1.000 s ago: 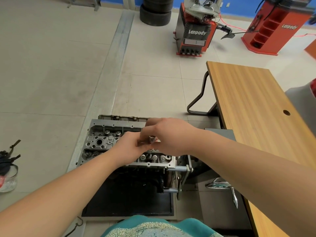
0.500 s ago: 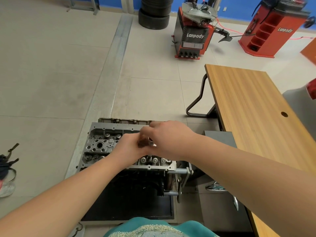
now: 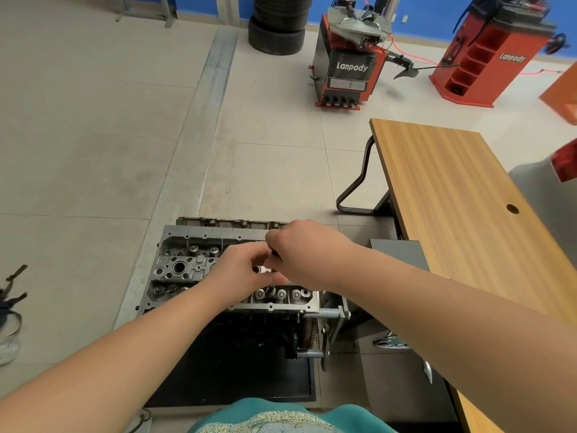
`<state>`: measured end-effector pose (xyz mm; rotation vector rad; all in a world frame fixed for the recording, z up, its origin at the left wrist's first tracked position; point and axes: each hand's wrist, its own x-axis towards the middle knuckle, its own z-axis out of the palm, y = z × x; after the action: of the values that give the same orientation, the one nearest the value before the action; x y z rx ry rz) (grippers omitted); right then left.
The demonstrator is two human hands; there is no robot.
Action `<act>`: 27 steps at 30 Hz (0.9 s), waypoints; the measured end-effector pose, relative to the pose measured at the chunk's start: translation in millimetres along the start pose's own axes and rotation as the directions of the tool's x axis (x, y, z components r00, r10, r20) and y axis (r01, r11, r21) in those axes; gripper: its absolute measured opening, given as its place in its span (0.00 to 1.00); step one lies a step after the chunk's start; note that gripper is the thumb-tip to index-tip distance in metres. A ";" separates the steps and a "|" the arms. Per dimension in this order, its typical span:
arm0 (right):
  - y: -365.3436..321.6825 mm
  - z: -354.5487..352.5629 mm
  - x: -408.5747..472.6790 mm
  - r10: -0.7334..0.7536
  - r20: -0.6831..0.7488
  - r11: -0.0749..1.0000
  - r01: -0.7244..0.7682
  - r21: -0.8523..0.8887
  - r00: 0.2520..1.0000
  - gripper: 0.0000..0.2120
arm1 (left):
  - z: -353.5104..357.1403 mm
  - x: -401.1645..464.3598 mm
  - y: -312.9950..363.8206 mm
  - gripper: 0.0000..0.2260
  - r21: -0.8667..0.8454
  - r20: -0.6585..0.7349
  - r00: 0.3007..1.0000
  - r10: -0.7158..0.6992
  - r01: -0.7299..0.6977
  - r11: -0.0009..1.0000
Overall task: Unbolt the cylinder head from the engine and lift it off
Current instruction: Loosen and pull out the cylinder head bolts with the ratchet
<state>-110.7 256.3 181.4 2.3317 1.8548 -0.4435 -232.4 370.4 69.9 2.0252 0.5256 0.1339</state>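
The grey aluminium cylinder head [image 3: 187,270] lies flat on top of the engine [image 3: 265,335], with valve springs and bolt holes showing. Both hands meet just above its middle. My left hand [image 3: 240,270] pinches a small shiny metal part [image 3: 260,269] at the fingertips. From the right, my right hand [image 3: 299,254] closes its fingers on the same part, where a dark end [image 3: 274,253] shows. I cannot tell what the part is. The hands hide the middle of the head.
The engine sits on a stand with a flywheel [image 3: 307,334] on its right side, over a black mat [image 3: 237,382]. A wooden desk [image 3: 462,207] stands close on the right. Tyres [image 3: 278,26] and red Lanpody machines [image 3: 349,64] stand far back. Straps [image 3: 12,295] lie on the floor at left.
Both hands stay joined over the head on the small part. The right hand's fingers have shifted slightly around it. The view has tilted a little.
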 end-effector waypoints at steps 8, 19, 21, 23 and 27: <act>4.4 1.2 -6.0 -0.043 -0.052 0.996 0.047 0.080 0.998 0.15 | 2.1 4.9 -2.8 0.06 0.062 -0.022 0.998 -0.058 0.060 0.996; 2.7 1.3 -9.4 -0.121 -0.056 0.992 0.119 -0.043 0.991 0.13 | 4.0 11.0 -10.2 0.04 0.065 0.064 0.993 -0.096 0.092 0.994; 1.2 4.5 -6.4 -0.021 -0.051 0.998 0.018 -0.056 0.998 0.12 | 5.3 11.9 -6.8 0.08 0.043 0.038 0.999 -0.031 0.029 0.999; 2.7 5.5 -5.5 -0.019 -0.014 0.998 0.018 -0.067 1.000 0.05 | 6.5 11.3 -6.6 0.10 0.023 0.085 0.996 -0.019 0.017 1.000; 10.9 1.9 -12.4 -0.169 0.029 0.984 0.171 -0.049 0.985 0.18 | 6.5 9.4 -13.3 0.06 0.101 0.156 0.986 -0.059 0.044 0.994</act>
<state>-102.9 241.7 182.4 2.1346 2.0374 -0.4367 -226.0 374.5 54.0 2.0935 0.4915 -0.0852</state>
